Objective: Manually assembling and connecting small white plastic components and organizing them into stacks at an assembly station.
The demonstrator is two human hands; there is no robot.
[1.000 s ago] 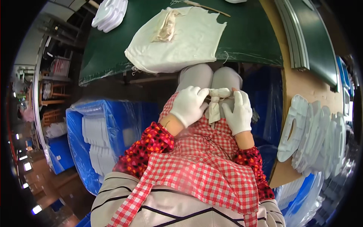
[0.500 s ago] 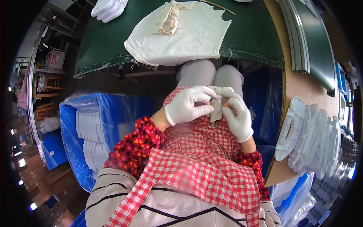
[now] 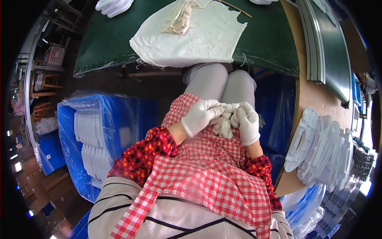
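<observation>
Over my lap I hold a small white cloth (image 3: 224, 126), bunched into a knot-like shape with loose ends hanging down. My left hand (image 3: 201, 116), in a white glove, pinches its left side between thumb and fingers. On the other side my gloved right hand (image 3: 247, 124) is closed on its right end. Beneath the cloth are my red-and-white checked apron (image 3: 211, 153) and grey trouser legs (image 3: 240, 85). Beyond my knees, a large white cloth sheet (image 3: 207, 44) lies on the green table (image 3: 103, 49), with a crumpled cream rag (image 3: 180, 22) on top.
To the left stands a blue bin (image 3: 67, 139) lined with clear plastic, holding stacked white plastic parts (image 3: 89, 129). More white parts (image 3: 302, 139) lean in a row on the brown board (image 3: 308, 97) at right. A thin stick (image 3: 234, 8) lies on the table.
Both hands have drawn closer together around the cloth, and its middle is now gathered tighter. My right hand has turned more upright, with its fingers closed. The view has shifted slightly.
</observation>
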